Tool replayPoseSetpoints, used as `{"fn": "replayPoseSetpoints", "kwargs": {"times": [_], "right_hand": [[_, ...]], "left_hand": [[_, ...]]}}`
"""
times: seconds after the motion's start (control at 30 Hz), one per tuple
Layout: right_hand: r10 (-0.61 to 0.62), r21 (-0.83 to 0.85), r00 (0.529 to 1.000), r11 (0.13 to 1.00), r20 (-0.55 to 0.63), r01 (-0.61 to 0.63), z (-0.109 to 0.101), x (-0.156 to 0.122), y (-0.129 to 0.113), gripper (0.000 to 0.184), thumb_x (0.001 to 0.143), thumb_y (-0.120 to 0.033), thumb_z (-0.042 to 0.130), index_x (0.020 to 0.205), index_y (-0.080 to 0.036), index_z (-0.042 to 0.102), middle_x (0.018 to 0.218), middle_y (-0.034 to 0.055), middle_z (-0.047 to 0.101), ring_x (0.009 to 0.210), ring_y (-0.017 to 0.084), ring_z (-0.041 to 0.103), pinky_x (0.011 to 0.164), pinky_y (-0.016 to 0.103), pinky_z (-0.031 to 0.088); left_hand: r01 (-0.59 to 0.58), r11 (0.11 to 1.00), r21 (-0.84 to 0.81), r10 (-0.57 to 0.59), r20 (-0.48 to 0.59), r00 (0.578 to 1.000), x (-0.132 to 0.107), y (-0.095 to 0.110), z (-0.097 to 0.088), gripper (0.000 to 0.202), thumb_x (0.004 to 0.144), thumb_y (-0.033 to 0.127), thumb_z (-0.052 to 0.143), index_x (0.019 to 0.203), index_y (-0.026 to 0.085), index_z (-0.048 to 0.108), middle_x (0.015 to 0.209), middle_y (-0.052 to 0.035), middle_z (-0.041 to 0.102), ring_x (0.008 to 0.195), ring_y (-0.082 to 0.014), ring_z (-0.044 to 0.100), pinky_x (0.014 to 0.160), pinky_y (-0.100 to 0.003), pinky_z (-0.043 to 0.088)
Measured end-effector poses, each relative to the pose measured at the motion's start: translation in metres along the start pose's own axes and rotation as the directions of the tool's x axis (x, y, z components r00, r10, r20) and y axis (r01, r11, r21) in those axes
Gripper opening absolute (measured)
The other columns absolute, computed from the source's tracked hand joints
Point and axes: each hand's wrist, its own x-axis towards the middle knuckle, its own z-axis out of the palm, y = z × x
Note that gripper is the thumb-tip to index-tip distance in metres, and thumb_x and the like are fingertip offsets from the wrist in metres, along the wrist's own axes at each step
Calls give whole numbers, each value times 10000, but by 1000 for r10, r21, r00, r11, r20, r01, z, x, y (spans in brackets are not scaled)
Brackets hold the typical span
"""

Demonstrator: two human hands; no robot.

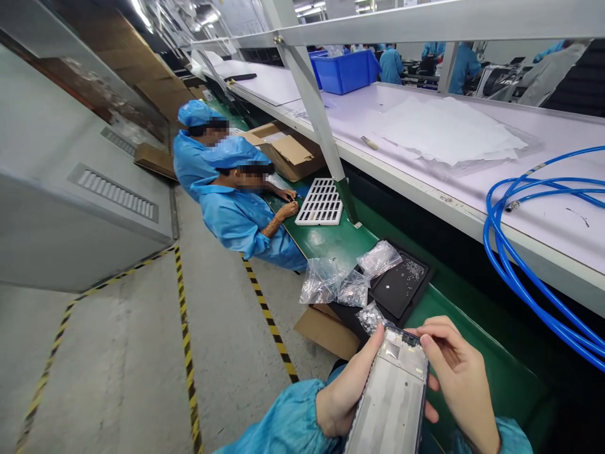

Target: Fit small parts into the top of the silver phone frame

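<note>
Factory floor, seen from my head camera: grey concrete with yellow-and-black striped tape lines on the left, and a long green counter (pixel 331 243) running away from me on the right, under a white shelf (pixel 543 214) held up by slanted metal posts.

At the bottom of the view, my left hand (pixel 343 394) cradles a flat grey phone frame (pixel 390 403), fingers wrapped along its left edge so the grip is closed on it. My right hand (pixel 456 372) is on the frame's right side, thumb and forefinger pinched together at its top right corner. The frame is tilted, its top end pointing away from me, held over the near edge of the counter. Both my sleeves are light blue.

Just beyond the frame lie a black tray (pixel 401 284) speckled with tiny pale parts, several clear plastic bags (pixel 340 280) beside and partly over it, and a brown cardboard box (pixel 326 331) at the counter's edge.

Farther along, a white grid tray (pixel 320 202) sits on the counter. Two co-workers in blue coats and caps (pixel 231 202) sit there, hands on the counter near an open cardboard carton (pixel 288 151).

On the shelf are a coil of blue hose (pixel 520 265), a stack of white sheets (pixel 444 129) and a blue bin (pixel 347 70).
</note>
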Motion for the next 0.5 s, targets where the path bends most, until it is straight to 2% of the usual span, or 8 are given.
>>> {"fn": "replayPoseSetpoints", "kwargs": {"times": [0.1,0.27,0.33,0.43,0.5], "right_hand": [[1,-10,1000,1000,-18,-1,0,-3,-3,173,944,-311,573,991,-186,683,994,82,553,916,132,596,750,194,508],[-11,54,999,998,-33,13,-2,-4,-9,161,945,-309,566,909,-190,668,958,69,573,899,131,625,753,173,531],[17,93,998,996,-57,-12,-3,-4,-9,164,940,-326,573,888,-190,649,954,60,580,883,124,636,752,157,539],[67,99,990,994,-126,-55,-5,-4,-6,164,932,-349,588,910,-193,635,939,47,595,836,101,626,732,131,532],[79,82,982,994,-169,-66,-6,-5,-2,176,932,-360,589,922,-191,633,915,44,597,791,93,608,708,135,531]], "left_hand": [[13,1000,-2,-13,18,1000,0,-1,0,1123,786,900,122,1145,-24,651,903,-199,704,717,-183,650,723,-222,483],[28,1000,13,-29,39,999,-2,2,5,1138,791,884,47,1082,-23,670,882,-202,699,688,-188,647,680,-226,485],[-8,1000,-2,8,59,998,-1,3,7,1090,835,835,25,1157,-7,637,908,-199,696,718,-203,668,688,-240,494],[-113,992,-64,119,97,988,2,1,6,861,914,746,87,1412,138,437,1036,-174,682,814,-261,707,714,-301,518],[-172,981,-93,183,118,976,4,-1,2,764,930,726,145,1471,216,323,1089,-178,666,843,-299,713,714,-340,530]]}}
